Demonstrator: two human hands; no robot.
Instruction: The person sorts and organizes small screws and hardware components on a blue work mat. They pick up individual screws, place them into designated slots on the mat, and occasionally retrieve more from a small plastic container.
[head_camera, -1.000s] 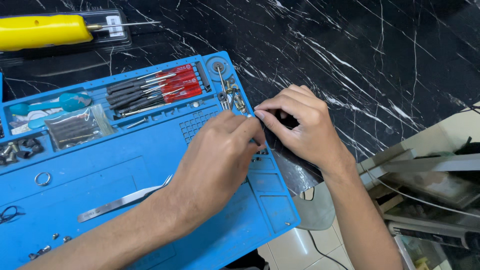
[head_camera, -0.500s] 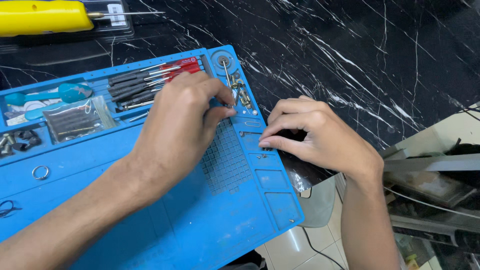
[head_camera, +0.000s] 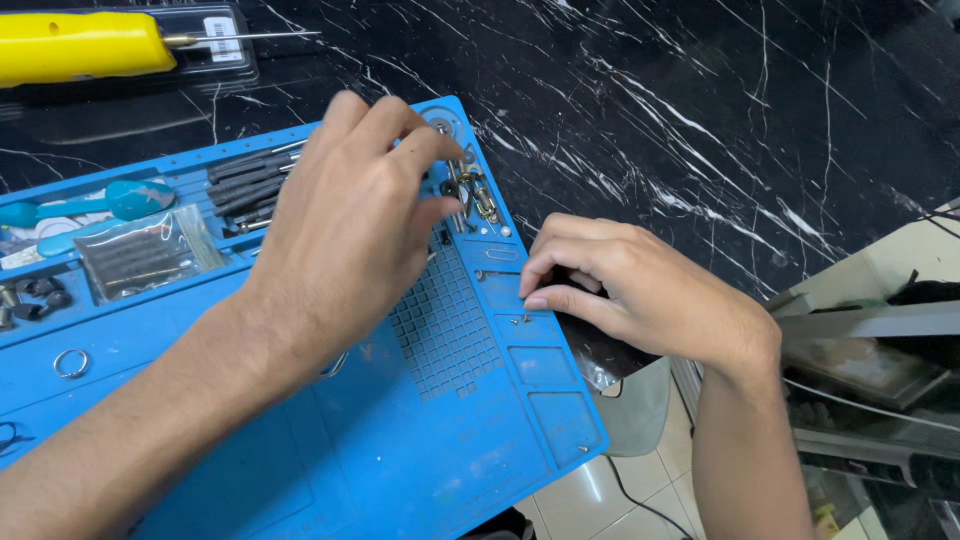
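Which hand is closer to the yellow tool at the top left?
Left. The left hand is over the blue mat's upper trays, below the yellow tool; the right hand rests at the mat's right edge.

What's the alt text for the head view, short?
A person's left hand reaches over a blue repair mat toward small metal parts in a tray near its top edge, while the right hand rests fingertips at the mat's right edge. The mat lies on a black marble table; a yellow tool sits top left.
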